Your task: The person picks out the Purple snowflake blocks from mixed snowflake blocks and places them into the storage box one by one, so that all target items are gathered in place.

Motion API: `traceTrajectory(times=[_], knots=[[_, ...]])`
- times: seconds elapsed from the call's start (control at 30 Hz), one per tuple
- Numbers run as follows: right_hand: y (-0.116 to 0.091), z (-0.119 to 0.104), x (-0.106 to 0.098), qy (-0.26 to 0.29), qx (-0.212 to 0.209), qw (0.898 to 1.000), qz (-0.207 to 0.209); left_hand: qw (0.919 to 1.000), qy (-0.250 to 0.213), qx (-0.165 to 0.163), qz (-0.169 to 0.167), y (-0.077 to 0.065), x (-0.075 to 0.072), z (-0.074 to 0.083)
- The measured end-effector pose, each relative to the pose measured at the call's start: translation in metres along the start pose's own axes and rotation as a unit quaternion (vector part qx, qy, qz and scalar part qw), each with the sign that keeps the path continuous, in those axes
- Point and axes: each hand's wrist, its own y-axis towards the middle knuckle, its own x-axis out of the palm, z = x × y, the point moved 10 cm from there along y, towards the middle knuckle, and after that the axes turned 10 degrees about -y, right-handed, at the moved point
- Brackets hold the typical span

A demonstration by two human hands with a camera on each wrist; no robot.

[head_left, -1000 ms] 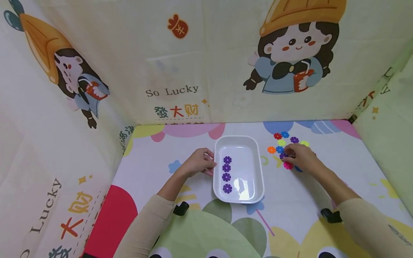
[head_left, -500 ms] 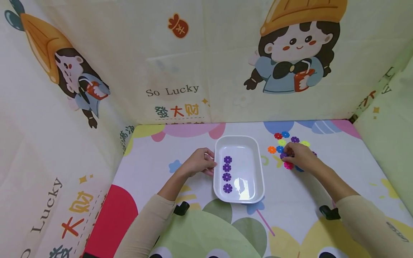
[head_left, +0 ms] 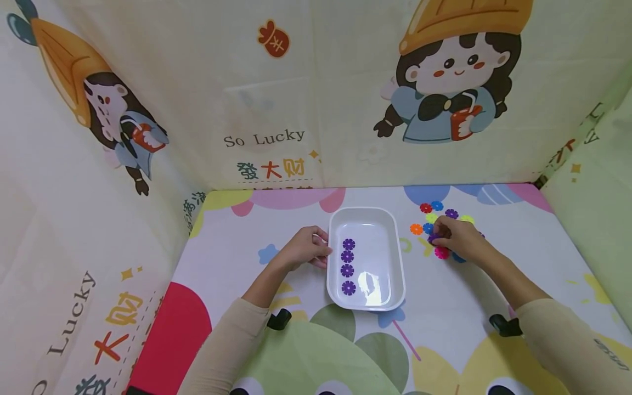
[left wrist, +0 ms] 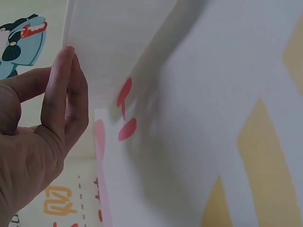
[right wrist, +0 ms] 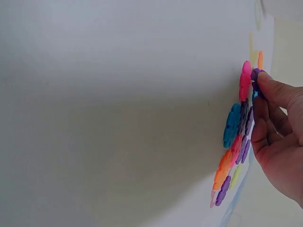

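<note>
A white rectangular tray stands mid-table, with several purple snowflake discs in a column along the left of its floor. My left hand grips the tray's left rim between thumb and fingers. In the left wrist view, fingertips of the left hand meet the tray's wall. Right of the tray, my right hand pinches a purple snowflake disc between thumb and fingers, low over a scattered group of discs. The right wrist view shows this hand beside the group; its palm and fingers hide part of it.
Around the right hand lie more discs: a red disc, an orange disc, a pink disc, plus blue, yellow and purple ones. A printed cloth covers the table, and patterned curtains rise at its back and sides.
Both hands keep nearly the same places. The right thumb and fingers have shifted slightly at the purple snowflake disc; the tray and its discs stay put.
</note>
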Motion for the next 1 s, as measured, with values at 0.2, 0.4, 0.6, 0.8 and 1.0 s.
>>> traceTrajectory(times=[0.2, 0.4, 0.6, 0.8, 1.0], knots=[[-0.002, -0.004, -0.004, 0.004, -0.008, 1.000, 0.003, 0.9998, -0.016, 0.000, 0.008, -0.002, -0.001, -0.001], [-0.003, -0.015, -0.017, -0.004, -0.029, 0.999, 0.028, 0.9994, -0.033, 0.002, 0.014, -0.002, -0.001, -0.001], [-0.002, -0.033, -0.029, -0.005, -0.050, 0.998, 0.042, 0.9993, -0.031, 0.017, 0.016, -0.001, 0.000, 0.000], [-0.002, -0.055, -0.039, 0.019, -0.062, 0.997, 0.051, 0.9992, -0.022, 0.026, 0.022, -0.001, -0.001, 0.003], [0.000, -0.075, -0.042, 0.039, -0.071, 0.995, 0.054, 0.9994, -0.005, 0.025, 0.025, -0.001, -0.001, 0.004]])
